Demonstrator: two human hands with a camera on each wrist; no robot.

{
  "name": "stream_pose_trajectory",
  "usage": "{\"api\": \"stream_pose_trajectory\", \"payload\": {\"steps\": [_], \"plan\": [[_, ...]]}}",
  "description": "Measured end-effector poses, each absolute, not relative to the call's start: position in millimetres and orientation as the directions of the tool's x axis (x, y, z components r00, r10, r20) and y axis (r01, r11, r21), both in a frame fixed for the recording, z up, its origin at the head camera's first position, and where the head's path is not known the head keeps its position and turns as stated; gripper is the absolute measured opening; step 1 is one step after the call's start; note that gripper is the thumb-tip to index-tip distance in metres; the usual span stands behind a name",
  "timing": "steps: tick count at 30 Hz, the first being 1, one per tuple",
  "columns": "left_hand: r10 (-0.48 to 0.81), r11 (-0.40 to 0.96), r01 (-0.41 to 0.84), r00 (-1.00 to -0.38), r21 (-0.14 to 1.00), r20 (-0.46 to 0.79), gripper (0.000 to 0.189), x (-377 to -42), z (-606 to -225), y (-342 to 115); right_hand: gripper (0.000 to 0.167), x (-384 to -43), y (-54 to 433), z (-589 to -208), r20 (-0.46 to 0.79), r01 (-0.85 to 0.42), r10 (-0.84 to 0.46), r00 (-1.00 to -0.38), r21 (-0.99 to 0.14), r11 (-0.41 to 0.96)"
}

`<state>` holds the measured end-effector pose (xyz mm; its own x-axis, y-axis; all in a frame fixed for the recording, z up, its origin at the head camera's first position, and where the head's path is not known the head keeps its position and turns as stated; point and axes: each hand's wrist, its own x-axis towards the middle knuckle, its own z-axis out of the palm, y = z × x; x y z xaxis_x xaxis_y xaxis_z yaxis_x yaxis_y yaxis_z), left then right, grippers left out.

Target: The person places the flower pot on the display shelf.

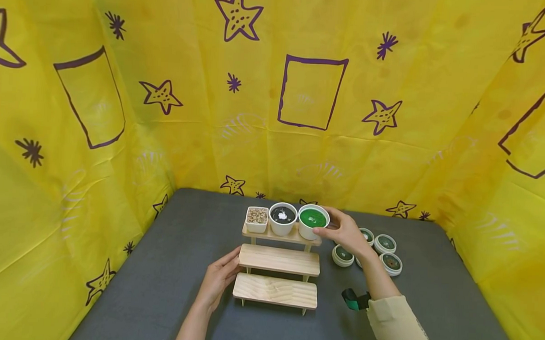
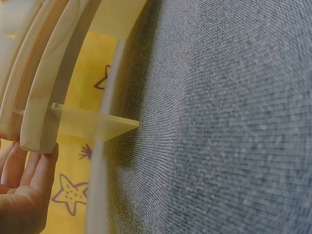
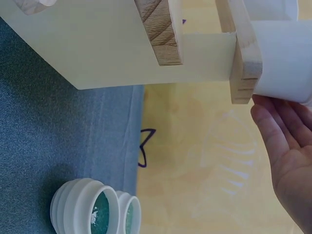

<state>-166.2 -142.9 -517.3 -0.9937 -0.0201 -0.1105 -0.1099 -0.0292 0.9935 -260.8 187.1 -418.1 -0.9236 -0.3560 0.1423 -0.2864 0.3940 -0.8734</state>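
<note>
A three-tier wooden stand (image 1: 279, 260) stands on the table. On its top tier, a square white dish of beige bits (image 1: 257, 216), a round white cup with dark contents (image 1: 283, 216) and a white cup with green contents (image 1: 313, 219) form a row. My right hand (image 1: 349, 235) grips the green cup from the right, thumb in front and fingers behind. The right wrist view shows that cup's white side (image 3: 282, 61) against the tier's end. At the stand's left side, my left hand (image 1: 219, 275) touches the middle tier's end with extended fingers (image 2: 43, 170).
Several small white jars (image 1: 343, 255) with dark green or brown contents cluster right of the stand. A black and green strap (image 1: 354, 299) is near the right sleeve. Yellow cloth walls (image 1: 264, 154) with drawn stars surround the grey table (image 1: 160, 286).
</note>
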Motion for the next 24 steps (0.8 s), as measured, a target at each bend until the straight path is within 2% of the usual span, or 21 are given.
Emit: {"api": "stream_pose_trajectory", "payload": {"steps": [14, 24], "plan": [[-0.012, -0.022, -0.112, -0.994, 0.993, -0.113, 0.051, -165, -515, -143, 0.069, -258, 188, -418, 0.152, -0.291, -0.353, -0.923, -0.877, 0.383], [-0.016, -0.022, -0.110, -0.994, 0.994, -0.110, 0.051, -165, -515, -143, 0.069, -255, 206, -431, 0.167, -0.299, -0.342, -0.925, -0.875, 0.381]]}}
